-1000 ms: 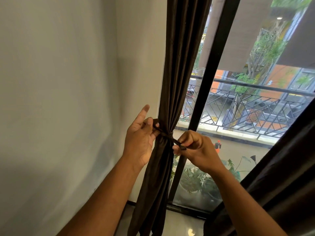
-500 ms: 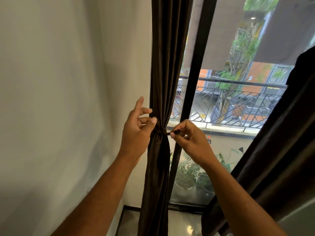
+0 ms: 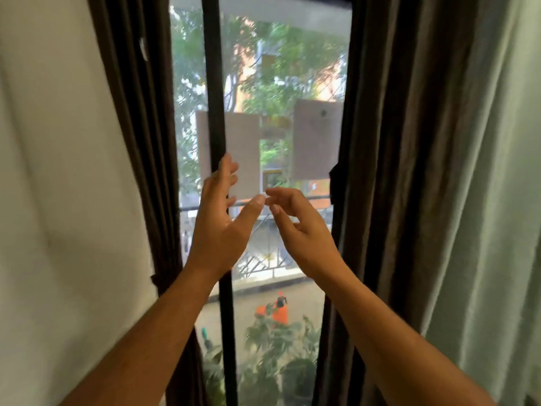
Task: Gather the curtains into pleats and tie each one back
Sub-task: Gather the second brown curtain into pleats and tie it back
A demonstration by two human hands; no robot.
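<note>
I see both hands mid-frame before the glass, empty: left hand (image 3: 218, 227) grip spread, right hand (image 3: 301, 230) grip loosely curled. Left curtain (image 3: 140, 142) hangs left of them, right curtain (image 3: 389, 171) right, neither touched.

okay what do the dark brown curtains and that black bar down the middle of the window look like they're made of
Left dark brown curtain and right dark brown curtain: likely a heavy woven fabric with a soft, slightly velvety sheen; they hang in deep folds with faint highlights along the ridges. Black window bar: probably painted or coated metal, straight and smooth, matte; blur leaves it uncertain.
</note>
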